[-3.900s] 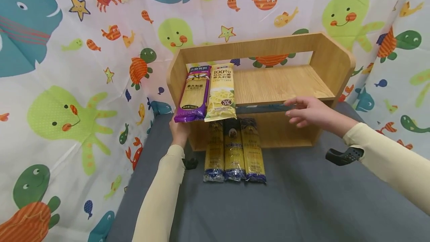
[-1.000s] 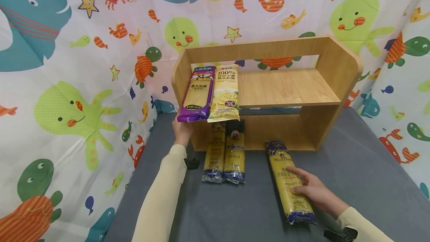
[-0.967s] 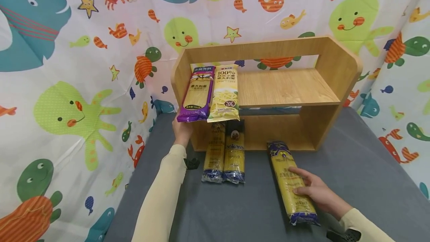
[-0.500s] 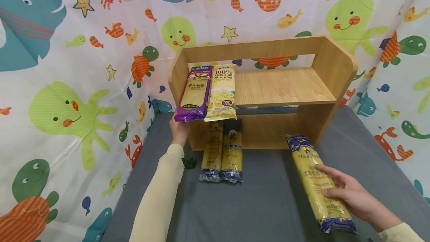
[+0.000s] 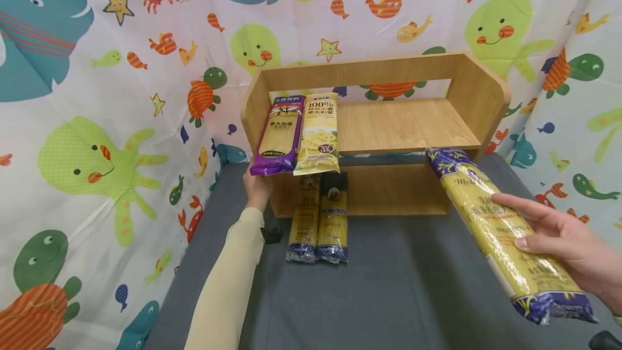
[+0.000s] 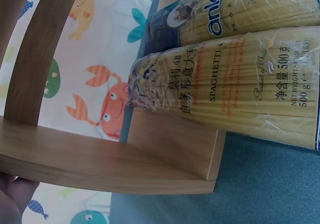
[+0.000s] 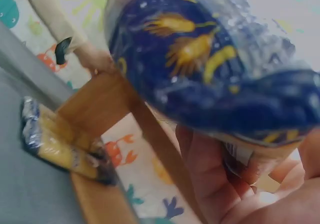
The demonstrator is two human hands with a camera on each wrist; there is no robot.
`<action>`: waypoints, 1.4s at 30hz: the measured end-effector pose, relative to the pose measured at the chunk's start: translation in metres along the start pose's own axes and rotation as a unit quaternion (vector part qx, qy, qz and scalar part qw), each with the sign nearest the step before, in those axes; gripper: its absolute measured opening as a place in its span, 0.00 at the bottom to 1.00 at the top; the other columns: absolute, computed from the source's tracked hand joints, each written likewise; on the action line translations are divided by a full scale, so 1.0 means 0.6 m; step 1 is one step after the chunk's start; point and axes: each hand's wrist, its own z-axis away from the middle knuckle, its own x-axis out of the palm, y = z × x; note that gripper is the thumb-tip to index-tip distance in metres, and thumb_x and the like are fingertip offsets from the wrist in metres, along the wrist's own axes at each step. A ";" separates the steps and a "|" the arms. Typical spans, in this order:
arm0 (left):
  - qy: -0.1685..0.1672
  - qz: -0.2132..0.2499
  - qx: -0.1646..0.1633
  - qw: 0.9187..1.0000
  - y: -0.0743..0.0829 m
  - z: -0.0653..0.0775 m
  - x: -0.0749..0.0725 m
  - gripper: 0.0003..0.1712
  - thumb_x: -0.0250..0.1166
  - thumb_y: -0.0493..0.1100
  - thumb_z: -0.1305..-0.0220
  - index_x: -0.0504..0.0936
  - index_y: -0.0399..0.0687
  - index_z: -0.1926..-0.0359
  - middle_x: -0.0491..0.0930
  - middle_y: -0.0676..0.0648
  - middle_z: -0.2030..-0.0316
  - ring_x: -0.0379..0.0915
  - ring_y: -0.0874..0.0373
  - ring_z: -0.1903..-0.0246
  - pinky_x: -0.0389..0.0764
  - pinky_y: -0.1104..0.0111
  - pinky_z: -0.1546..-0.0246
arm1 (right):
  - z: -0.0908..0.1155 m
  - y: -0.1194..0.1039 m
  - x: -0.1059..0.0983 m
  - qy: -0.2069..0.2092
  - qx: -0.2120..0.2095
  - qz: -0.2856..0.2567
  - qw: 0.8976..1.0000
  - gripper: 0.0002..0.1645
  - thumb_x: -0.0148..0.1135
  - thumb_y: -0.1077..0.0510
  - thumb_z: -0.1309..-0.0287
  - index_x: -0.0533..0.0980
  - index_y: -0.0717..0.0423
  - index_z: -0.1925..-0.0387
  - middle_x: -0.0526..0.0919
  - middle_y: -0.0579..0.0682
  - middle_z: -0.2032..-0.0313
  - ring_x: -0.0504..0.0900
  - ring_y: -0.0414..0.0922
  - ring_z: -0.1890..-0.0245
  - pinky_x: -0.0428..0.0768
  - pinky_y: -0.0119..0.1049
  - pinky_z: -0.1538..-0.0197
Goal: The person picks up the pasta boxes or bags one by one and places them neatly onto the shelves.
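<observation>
My right hand (image 5: 563, 236) grips a yellow and blue spaghetti packet (image 5: 495, 220), thumb on top and the other fingers along its far edge and beneath. The packet is raised and slants toward the right end of the two-tier wooden shelf (image 5: 403, 120); its blue end fills much of the right wrist view. My left hand (image 5: 257, 188) holds the shelf's left side panel; the purple packet partly covers the fingers in the head view. In the left wrist view, fingertips (image 6: 20, 194) touch that panel's outer side.
A purple pasta packet (image 5: 280, 134) and a cream-yellow one (image 5: 318, 139) lie side by side on the upper tier's left. Two spaghetti packets (image 5: 304, 220) (image 5: 333, 220) lean out of the lower tier onto the grey tabletop (image 5: 340, 307). A patterned curtain (image 5: 107, 177) surrounds the table.
My right hand has taken one of three spaghetti packets from the lower tier, carried it right, then lifted it toward the upper tier's right end. The left hand stays at the side panel.
</observation>
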 end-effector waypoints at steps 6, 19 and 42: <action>0.010 -0.017 0.003 1.000 0.003 0.001 -0.004 0.28 0.53 0.57 0.25 0.72 0.51 0.32 0.83 0.37 0.47 0.73 0.46 0.56 0.76 0.57 0.57 | -0.060 -0.059 0.017 0.037 -0.009 0.020 0.999 0.40 0.36 0.72 0.25 0.63 0.28 0.27 0.82 0.48 0.46 0.89 0.51 0.55 0.88 0.48 0.58; 0.012 0.021 -0.014 1.000 -0.004 0.010 0.002 0.30 0.57 0.60 0.29 0.74 0.52 0.33 0.83 0.39 0.44 0.73 0.46 0.53 0.77 0.50 0.46 | -0.272 -0.103 0.101 0.182 0.058 0.113 0.975 0.46 0.58 0.64 0.30 0.48 0.44 0.20 0.79 0.40 0.50 0.86 0.39 0.57 0.86 0.37 0.55; 0.008 -0.002 -0.011 1.000 -0.002 0.002 0.001 0.28 0.54 0.56 0.26 0.72 0.53 0.31 0.83 0.37 0.46 0.74 0.45 0.55 0.76 0.56 0.54 | -0.481 -0.124 0.127 0.255 0.055 0.220 0.940 0.56 0.60 0.68 0.35 0.38 0.48 0.18 0.66 0.64 0.29 0.83 0.39 0.65 0.83 0.30 0.64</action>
